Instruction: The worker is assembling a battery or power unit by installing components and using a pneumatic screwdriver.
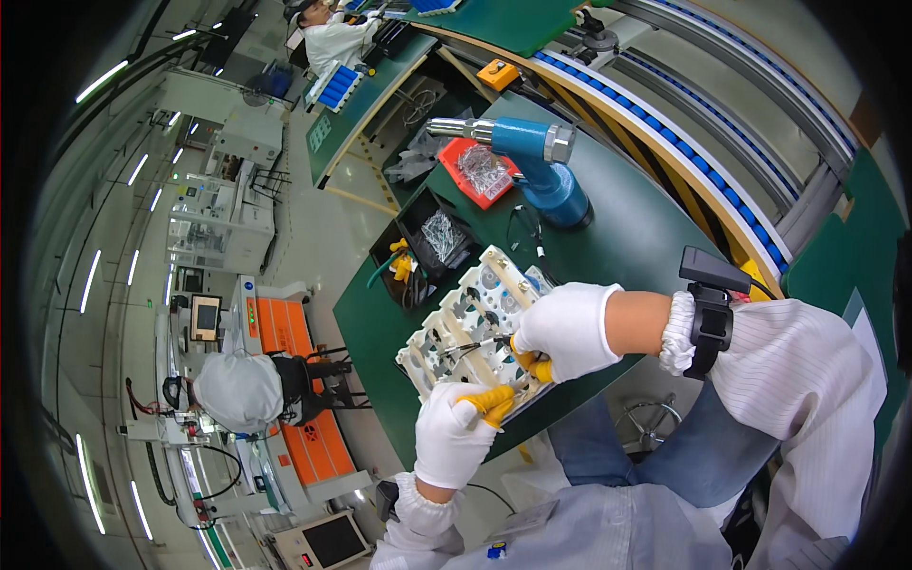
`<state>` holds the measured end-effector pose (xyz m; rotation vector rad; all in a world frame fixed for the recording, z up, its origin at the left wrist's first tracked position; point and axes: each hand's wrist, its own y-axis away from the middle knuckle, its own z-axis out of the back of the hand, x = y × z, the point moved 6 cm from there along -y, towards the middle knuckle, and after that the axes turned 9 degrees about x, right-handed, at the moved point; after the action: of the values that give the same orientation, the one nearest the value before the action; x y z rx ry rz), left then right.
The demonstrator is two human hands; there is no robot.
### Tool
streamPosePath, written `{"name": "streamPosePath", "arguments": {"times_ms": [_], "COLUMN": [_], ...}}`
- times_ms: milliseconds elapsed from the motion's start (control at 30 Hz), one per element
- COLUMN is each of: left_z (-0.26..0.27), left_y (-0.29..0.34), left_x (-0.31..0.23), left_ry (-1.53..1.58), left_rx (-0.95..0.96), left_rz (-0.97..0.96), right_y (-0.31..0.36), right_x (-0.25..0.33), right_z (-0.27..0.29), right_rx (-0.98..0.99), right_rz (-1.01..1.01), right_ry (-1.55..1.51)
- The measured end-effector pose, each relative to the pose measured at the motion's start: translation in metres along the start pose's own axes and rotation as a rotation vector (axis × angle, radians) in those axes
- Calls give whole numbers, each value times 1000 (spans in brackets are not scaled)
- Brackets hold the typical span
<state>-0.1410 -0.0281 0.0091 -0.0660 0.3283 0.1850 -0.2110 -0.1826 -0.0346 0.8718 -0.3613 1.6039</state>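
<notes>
L hand [454, 432], white glove w/ yellow fingers [489, 404], pinches near edge of cream plastic frame [465, 323] on green desk [617, 247] | R hand [565, 331] fingers closed on thin metal tool over frame | blue pneumatic gun [541, 161] upright behind

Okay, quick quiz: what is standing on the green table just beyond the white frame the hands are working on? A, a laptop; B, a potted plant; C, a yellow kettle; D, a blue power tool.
D: a blue power tool with a silver nose stands on the green table, past the white frame that the left hand and right hand hold.
</notes>
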Motion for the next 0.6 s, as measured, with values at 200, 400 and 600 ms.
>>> {"name": "streamPosePath", "arguments": {"times_ms": [200,400,600], "left_z": [-3,-7,-18], "left_y": [-5,2,-4], "left_x": [-9,-14,-1], "left_ry": [-6,-67,101], "left_rx": [-28,-56,55], "left_rz": [-37,-42,196], "right_y": [8,6,10], "right_x": [-4,0,-6], "right_z": [1,1,-2], "right_rx": [0,-10,-36], "right_rz": [-11,8,13], "right_ry": [10,12,27]}}
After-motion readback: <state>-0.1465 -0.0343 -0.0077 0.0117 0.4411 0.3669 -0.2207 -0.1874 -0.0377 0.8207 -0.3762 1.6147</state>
